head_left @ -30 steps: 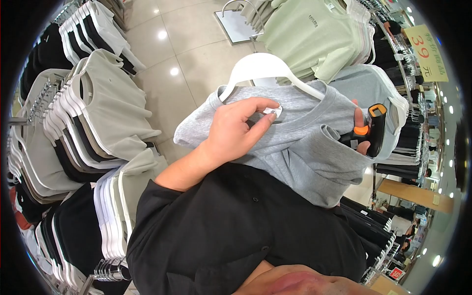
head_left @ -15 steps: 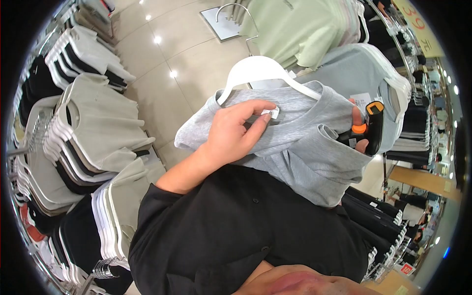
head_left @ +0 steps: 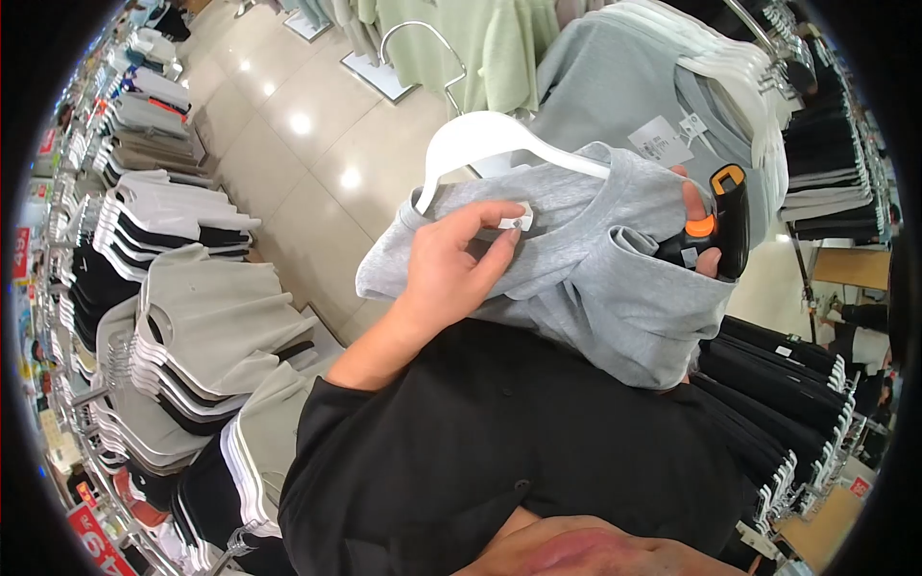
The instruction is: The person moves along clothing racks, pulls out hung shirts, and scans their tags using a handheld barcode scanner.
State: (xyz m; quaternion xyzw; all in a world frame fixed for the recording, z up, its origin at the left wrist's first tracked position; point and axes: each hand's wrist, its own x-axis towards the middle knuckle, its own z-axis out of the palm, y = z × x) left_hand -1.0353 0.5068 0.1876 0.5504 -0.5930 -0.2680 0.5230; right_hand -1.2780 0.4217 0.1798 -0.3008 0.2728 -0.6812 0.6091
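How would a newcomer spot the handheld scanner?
Find the light grey shirt on the white hanger, in front of the black top. At the shirt's right side in view, the right hand grips the scanner. It is black with an orange button and orange-rimmed end, unlike the plain grey cloth beside it.

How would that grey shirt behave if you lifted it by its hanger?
The grey shirt would probably flop and swing rather than hold a shape, since its cloth already droops in soft folds. It looks fairly light, being thin fabric. The smooth white hanger might slip through the wide neckline.
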